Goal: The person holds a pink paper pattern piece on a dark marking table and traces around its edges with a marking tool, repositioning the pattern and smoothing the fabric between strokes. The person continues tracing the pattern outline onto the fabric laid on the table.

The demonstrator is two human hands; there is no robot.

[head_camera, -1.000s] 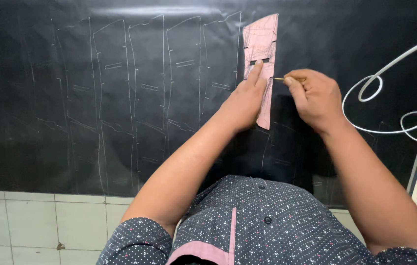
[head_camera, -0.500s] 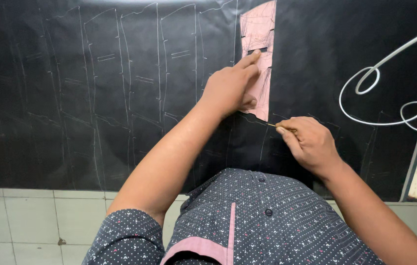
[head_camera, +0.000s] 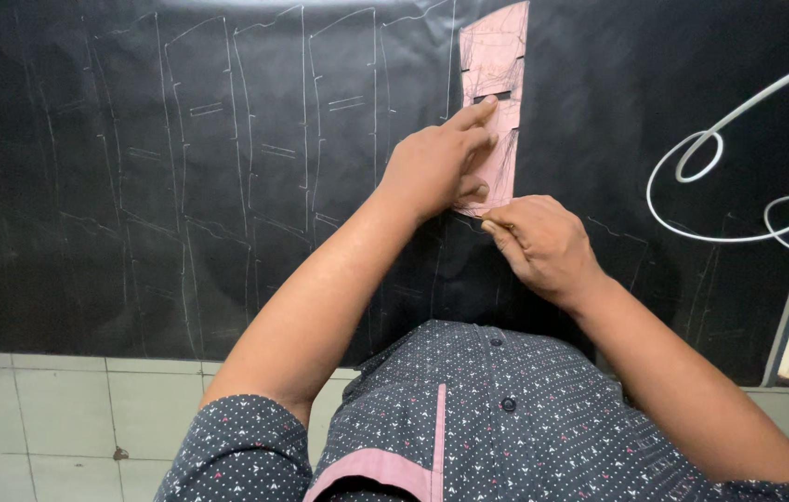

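On black cloth (head_camera: 134, 186), left part: rows of chalk outlines (head_camera: 255, 139), already traced. Centre: left hand (head_camera: 436, 167) flat, fingers spread narrow, pressing pink paper template (head_camera: 492, 84) onto cloth. Right hand (head_camera: 543, 246) at template's lower edge, fingers pinched as on marking tool; tool itself not discernible. Step judged: tracing template's bottom edge. Next move calls for steady template, unbroken line. Far right: white cord (head_camera: 710, 158) looped on cloth. No packages, labels or signs seen.
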